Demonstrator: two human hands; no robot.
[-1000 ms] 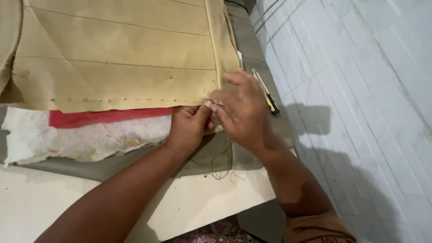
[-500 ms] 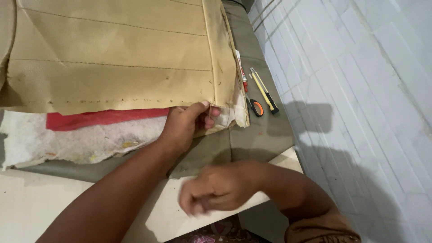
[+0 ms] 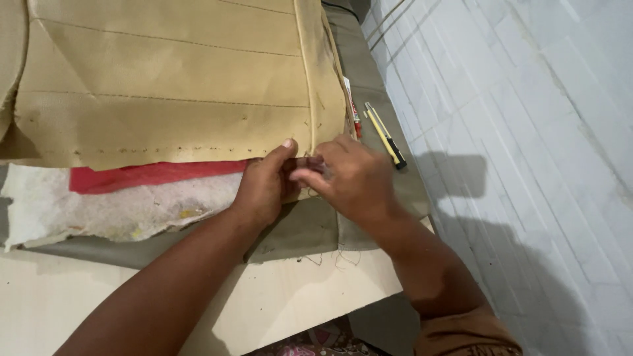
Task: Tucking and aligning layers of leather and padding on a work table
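Observation:
A tan stitched cover [image 3: 171, 79] with seam lines and a row of small holes along its near edge lies across the work surface. My left hand [image 3: 264, 188] pinches that near edge at its right corner, thumb on top. My right hand [image 3: 349, 178] meets it there, fingertips closed on the same corner of the cover. Whether a small tool sits between the fingers cannot be seen. Under the cover show a red layer [image 3: 151, 175] and ragged white foam padding [image 3: 99, 211].
A yellow utility knife [image 3: 386, 135] and a red-white pen-like tool [image 3: 355, 118] lie on olive fabric [image 3: 310, 231] to the right of the cover. A pale board [image 3: 277, 303] is the tabletop's near part. A white tiled wall [image 3: 527, 132] runs along the right.
My right hand left the cover's corner, dropped low toward my body, and has come back up to the corner beside my left hand, which kept its hold.

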